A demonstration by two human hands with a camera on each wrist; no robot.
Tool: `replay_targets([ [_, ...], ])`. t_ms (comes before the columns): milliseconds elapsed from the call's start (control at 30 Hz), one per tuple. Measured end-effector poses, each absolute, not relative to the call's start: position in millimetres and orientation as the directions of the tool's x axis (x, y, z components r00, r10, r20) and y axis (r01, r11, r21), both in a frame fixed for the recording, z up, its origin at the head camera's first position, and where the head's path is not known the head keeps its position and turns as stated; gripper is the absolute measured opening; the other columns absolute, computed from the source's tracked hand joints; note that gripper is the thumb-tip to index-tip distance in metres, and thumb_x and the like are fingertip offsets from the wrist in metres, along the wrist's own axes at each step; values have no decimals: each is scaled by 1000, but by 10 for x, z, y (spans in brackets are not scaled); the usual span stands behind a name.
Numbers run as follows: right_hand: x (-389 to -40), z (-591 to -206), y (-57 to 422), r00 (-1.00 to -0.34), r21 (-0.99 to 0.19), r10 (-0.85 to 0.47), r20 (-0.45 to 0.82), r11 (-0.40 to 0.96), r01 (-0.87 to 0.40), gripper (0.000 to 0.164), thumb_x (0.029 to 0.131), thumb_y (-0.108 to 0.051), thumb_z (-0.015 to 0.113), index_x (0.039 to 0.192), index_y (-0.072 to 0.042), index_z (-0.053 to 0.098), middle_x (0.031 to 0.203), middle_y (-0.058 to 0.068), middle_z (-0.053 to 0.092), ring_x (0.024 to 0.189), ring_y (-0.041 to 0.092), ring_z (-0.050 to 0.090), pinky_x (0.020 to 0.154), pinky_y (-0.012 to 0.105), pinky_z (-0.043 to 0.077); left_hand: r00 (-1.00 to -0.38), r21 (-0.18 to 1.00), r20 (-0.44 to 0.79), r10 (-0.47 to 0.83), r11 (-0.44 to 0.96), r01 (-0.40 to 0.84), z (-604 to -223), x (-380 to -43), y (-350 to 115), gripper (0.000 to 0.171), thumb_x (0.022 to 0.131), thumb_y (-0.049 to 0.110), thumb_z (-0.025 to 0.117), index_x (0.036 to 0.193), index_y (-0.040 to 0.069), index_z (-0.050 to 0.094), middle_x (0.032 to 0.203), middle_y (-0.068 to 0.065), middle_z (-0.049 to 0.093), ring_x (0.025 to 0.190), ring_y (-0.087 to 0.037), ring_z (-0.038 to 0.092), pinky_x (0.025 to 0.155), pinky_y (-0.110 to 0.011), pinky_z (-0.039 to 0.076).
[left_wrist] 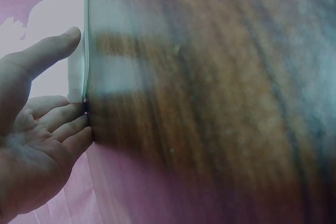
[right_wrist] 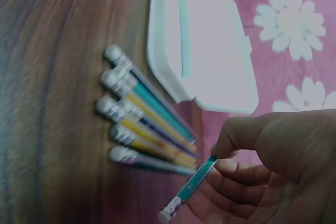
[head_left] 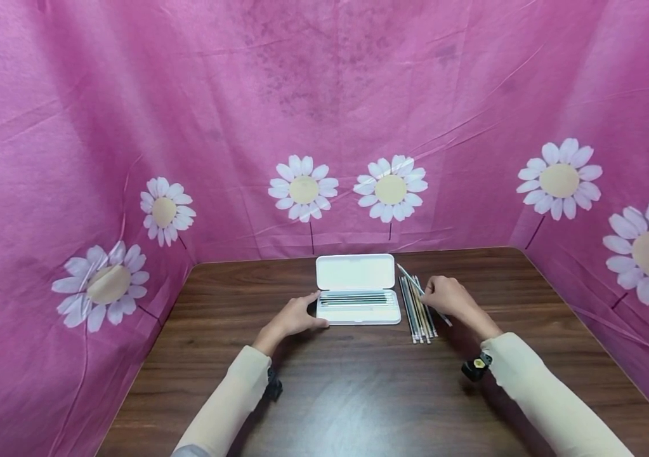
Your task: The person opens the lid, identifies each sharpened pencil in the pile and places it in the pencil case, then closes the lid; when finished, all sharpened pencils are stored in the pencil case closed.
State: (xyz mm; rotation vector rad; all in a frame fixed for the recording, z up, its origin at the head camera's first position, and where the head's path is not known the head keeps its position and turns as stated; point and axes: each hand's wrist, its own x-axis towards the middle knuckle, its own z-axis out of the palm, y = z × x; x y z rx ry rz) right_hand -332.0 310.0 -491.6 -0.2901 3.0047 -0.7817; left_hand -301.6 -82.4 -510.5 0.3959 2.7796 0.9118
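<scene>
A white pencil case (head_left: 358,316) lies on the table with its lid raised toward the back; several dark green pencils (head_left: 356,298) lie inside. At its left end, my left hand (head_left: 297,315) rests with fingertips at the side and thumb by the front corner. That thumb (left_wrist: 50,53) and the fingers are spread and fairly straight in the left wrist view. My right hand (head_left: 446,295) pinches a teal pencil (right_wrist: 197,182) with a white eraser end, held slantwise over a loose bunch of pencils (head_left: 417,311). The bunch, in yellow, teal and dark colours, lies right of the case, eraser ends toward me.
The brown wooden table (head_left: 353,393) meets a pink cloth backdrop (head_left: 347,114) with white flowers along its back and sides. The case's open lid (head_left: 355,271) stands up close to the table's back edge.
</scene>
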Motion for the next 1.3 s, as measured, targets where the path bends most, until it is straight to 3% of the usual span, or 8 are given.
replay_targets([
  [233,-3308,-4739,2854,-971,-471,-233,52,852,-230,8,81,-15,68,80,-15,60,72,-2,60,65,16,55,59,31,42,-947,607,-94,306,772,188,-5142,-3013,-827,92,89,39,87,162,4,44,159,-22,53,145,-33,55,122,-50,44],
  [633,-3478,-4656,2403,-869,-362,-478,131,793,-491,12,84,-6,72,79,-16,67,72,-4,62,67,13,53,61,32,45,-947,595,-98,307,780,192,-5150,-3033,-820,92,89,40,87,163,6,43,159,-21,54,130,-27,61,119,-49,47],
  [1000,-3582,-4772,2018,-825,-264,-543,154,782,-564,22,85,-3,70,72,-19,63,70,-6,58,66,12,51,55,31,42,-945,601,-105,311,777,188,-5123,-3045,-792,92,89,41,86,163,6,43,160,-20,53,138,-29,59,121,-49,45],
  [1300,-3588,-4911,1851,-785,-153,-565,254,778,-609,25,87,0,73,71,-18,64,72,-4,58,66,13,52,53,30,44,-949,595,-104,298,783,181,-5109,-3028,-809,93,88,40,87,162,4,44,160,-21,52,145,-33,54,123,-49,43],
])
